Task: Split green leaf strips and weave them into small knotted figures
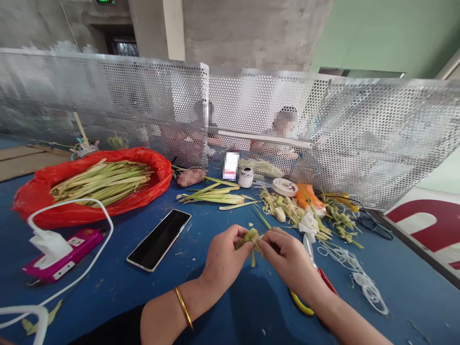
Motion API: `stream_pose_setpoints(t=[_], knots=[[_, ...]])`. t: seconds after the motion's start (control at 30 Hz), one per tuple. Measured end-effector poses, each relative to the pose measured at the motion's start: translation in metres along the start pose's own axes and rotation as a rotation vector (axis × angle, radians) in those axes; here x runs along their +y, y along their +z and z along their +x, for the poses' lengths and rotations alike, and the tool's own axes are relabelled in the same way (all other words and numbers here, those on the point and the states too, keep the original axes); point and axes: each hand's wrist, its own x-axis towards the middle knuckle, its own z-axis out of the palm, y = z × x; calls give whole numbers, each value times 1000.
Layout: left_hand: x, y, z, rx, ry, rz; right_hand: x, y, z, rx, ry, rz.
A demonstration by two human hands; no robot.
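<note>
Between my two hands, just above the blue table, is a small folded piece of pale green plant leaf point(252, 235). My left hand point(224, 256) pinches its left side between thumb and fingers. From the right, my right hand point(289, 258) grips the other side, fingers bent. A short end of the leaf hangs below my fingertips. Scissors point(301, 303) with yellow and red handles lie partly hidden under my right forearm. Beyond my hands, a bunch of long green leaves point(215, 196) rests on the table.
A red plastic bag point(163, 170) holds many leaf strips. A phone point(160, 239) and a purple power strip point(86, 247) lie left. Leaf scraps point(280, 206), a tape roll point(284, 187) and white string point(370, 287) are right. A perforated metal screen point(244, 103) stands behind, with people beyond.
</note>
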Motion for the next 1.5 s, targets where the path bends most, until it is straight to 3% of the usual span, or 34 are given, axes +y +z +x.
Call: stream_pose_setpoints(t=[0.27, 0.47, 0.67, 0.77, 0.87, 1.07, 1.2, 1.5], knots=[[0, 2, -3, -14, 41, 92, -2, 3, -3, 6, -3, -36], [2, 4, -4, -23, 44, 163, 7, 6, -1, -12, 103, 238], [5, 3, -6, -28, 108, 254, 6, 0, 5, -201, 167, 466], [7, 2, -6, -47, 112, 276, 3, -2, 7, -215, 200, 517], [7, 1, -7, -58, 109, 297, 2, 0, 6, -168, 192, 472], [7, 2, -7, -96, 122, 370, 5, -1, 3, -35, 88, 142], [7, 3, -7, -147, 115, 378, 4, -6, 5, -3, 94, 89], [5, 4, -6, -156, 84, 404, 5, -17, 11, -234, 205, 164]])
